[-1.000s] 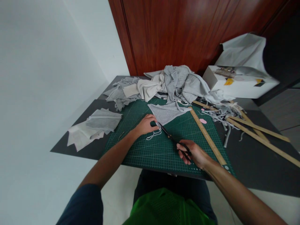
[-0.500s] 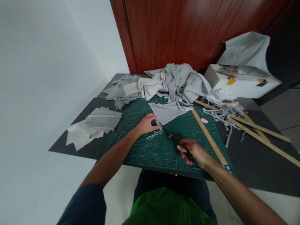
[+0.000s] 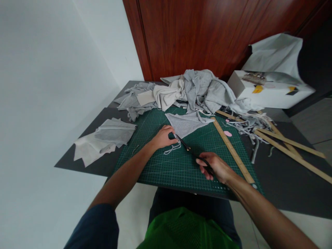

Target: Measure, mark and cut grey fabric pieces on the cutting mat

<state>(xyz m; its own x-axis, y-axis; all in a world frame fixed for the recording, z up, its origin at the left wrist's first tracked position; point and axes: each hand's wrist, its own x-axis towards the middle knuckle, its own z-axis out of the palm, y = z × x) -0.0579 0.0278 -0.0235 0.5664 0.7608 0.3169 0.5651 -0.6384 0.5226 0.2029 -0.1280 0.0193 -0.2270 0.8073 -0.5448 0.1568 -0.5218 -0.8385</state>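
My right hand is closed around the handles of black scissors, low over the green cutting mat. The scissors' blades point up and left at the lower corner of a grey piece of cloth, roughly triangular, lying on the mat. My left hand pinches that corner between thumb and fingers, right beside the blade tips. Below the pinch, a thin pale strip of fabric curls on the mat. The exact point where blades and cloth meet is too small to make out.
Grey and cream cloths are heaped along the back. Stacked pieces lie at left. A wooden ruler rests right of the cloth, near a pink paper piece. Fabric scraps, wooden strips and a white box are further right.
The scissors' handles have come slightly closer together in my right hand. My left hand keeps its pinch at the cloth's corner. The whole view has shifted a little.
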